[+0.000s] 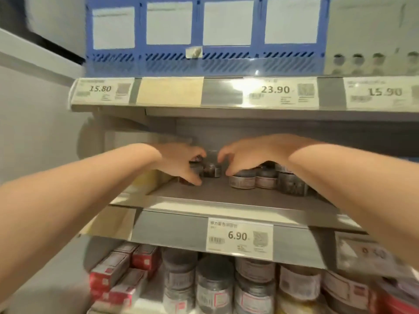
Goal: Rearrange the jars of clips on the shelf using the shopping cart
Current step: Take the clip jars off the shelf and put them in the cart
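Observation:
Both my arms reach deep into the middle shelf point(226, 196). My left hand point(181, 160) curls around small clear jars of clips point(212, 169) at the back left; its fingers wrap a jar that is mostly hidden. My right hand point(247, 152) hovers with bent fingers over a group of short jars point(242, 181) at the right, its fingertips touching the top of the front one. Whether it grips that jar is unclear. No shopping cart is in view.
The shelf above carries blue plastic organisers point(204, 37) and price tags point(275, 92). Below, taller jars point(214, 284) and red boxes point(120, 275) fill the lower shelf. A 6.90 price tag point(239, 237) hangs on the middle shelf's edge. A white wall stands at the left.

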Action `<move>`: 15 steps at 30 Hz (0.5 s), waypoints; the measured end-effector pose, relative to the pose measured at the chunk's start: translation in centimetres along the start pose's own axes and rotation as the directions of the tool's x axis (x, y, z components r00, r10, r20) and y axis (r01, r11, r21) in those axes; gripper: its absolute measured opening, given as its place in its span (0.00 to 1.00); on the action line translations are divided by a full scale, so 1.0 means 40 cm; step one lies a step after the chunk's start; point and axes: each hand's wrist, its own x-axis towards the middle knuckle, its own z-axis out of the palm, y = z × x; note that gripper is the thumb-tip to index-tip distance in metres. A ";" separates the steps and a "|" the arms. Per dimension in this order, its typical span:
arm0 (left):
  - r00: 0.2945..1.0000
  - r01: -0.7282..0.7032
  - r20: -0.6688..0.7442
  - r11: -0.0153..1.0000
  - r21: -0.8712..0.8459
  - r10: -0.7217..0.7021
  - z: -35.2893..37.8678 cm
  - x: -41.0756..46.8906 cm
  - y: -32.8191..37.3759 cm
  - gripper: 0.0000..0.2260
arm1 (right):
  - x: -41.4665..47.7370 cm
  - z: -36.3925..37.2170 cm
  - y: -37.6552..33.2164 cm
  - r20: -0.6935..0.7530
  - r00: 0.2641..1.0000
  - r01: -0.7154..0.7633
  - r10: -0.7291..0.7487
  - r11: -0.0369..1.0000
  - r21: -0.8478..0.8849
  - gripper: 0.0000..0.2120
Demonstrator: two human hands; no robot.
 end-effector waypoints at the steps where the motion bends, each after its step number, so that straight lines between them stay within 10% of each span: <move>1: 0.999 0.018 0.039 0.999 0.034 -0.019 0.002 0.016 -0.010 0.35 | 0.030 -0.002 0.004 0.028 1.000 0.003 -0.002 1.000 -0.023 0.24; 15: 0.998 0.059 -0.005 0.995 -0.083 -0.060 0.061 0.085 -0.003 0.21 | 0.321 0.021 0.022 -0.029 0.997 0.074 -0.078 0.991 -0.113 0.43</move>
